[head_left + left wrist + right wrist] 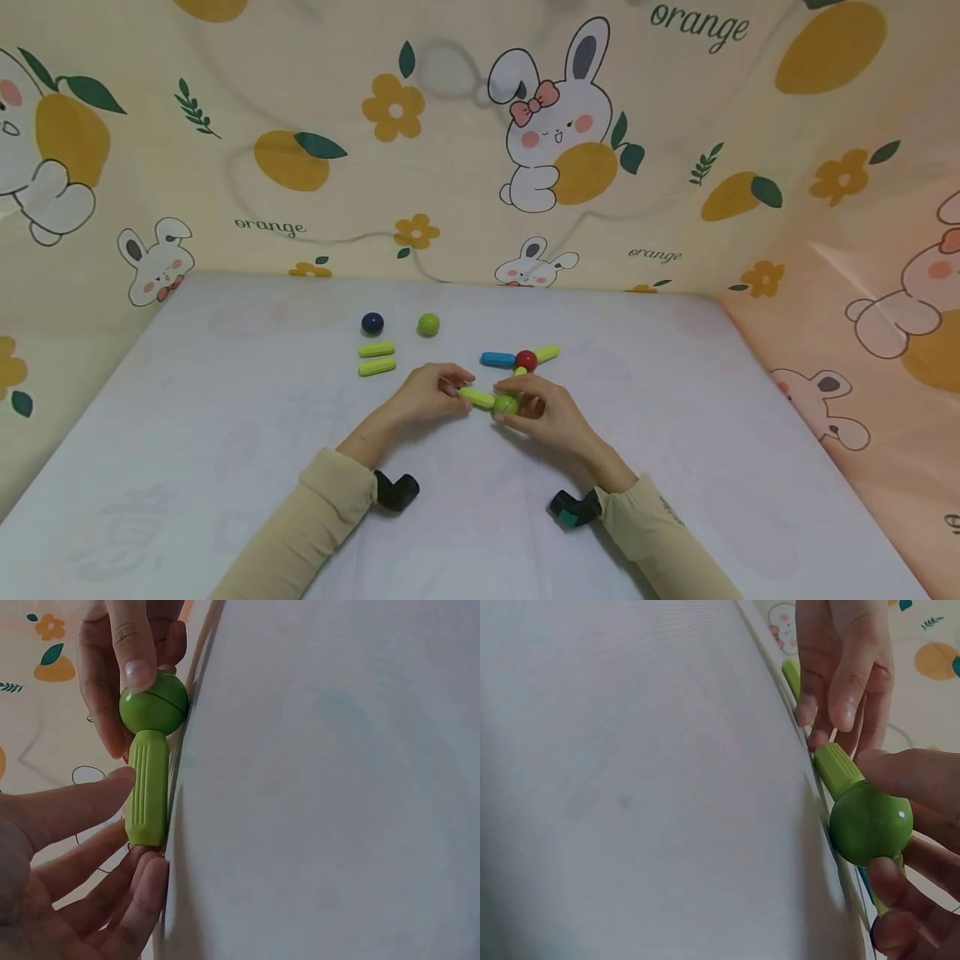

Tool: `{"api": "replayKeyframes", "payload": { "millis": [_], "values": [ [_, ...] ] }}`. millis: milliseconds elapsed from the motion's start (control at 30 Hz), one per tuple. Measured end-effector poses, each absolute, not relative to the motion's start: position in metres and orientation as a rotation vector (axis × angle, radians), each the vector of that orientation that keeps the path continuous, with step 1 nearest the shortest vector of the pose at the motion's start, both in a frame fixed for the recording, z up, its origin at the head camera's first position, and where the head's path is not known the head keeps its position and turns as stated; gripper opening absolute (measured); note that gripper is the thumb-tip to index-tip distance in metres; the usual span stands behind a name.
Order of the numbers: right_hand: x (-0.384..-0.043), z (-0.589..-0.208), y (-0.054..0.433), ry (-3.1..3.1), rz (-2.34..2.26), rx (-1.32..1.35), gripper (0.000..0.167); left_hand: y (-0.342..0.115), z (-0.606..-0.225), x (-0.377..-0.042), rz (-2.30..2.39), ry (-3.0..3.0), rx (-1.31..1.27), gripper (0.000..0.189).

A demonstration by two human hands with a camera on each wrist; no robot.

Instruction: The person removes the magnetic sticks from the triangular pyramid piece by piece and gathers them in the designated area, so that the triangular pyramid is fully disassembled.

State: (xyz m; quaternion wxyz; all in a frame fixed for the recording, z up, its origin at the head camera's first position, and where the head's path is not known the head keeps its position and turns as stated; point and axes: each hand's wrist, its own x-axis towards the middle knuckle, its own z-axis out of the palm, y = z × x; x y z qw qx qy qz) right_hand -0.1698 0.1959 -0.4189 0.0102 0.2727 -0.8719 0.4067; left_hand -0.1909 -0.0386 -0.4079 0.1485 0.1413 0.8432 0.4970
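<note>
Two beige sleeves (322,517) reach over a white tabletop (480,542) on the near side of a red ball (527,360). Just nearer than that red ball, the right hand (551,412) pinches a green ball (506,404) between thumb and fingers. To the near left of the red ball, the left hand (427,392) lies loosely spread around the free end of a lime stick (476,397); whether its fingertips bear on the stick is unclear.

The stick's long axis runs nearly flat, from the green ball leftward and slightly away from the person. Both pieces look light and stiff, likely hard plastic or painted wood, and sturdy rather than fragile. The glossy ball could prove slippery and is best taken across opposite sides; the stick's grooved middle promises surer purchase.

Touching the red ball, a joining stick (521,372) points toward the person, partly hidden by the right hand; a blue stick (497,359) points left and another lime stick (548,353) right and away. Well left of the red ball lie two loose sticks (377,367), side by side; beyond and left of it sit a second green ball (429,324) and a navy ball (372,323).
</note>
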Motion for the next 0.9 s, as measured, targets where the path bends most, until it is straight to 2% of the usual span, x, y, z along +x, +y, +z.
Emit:
{"api": "replayKeyframes", "payload": {
  "millis": [533, 900],
  "values": [
    [-0.172, -0.424, 0.193, -2.693, 1.228, 0.848, 0.036, -0.038, -0.412, -0.188, 1.426, 2.447, 0.436, 0.027],
    [-0.173, -0.421, 0.186, -2.730, 1.268, 0.740, 0.035, -0.044, -0.413, -0.187, 1.419, 2.425, 0.435, 0.021]
  ]
}}
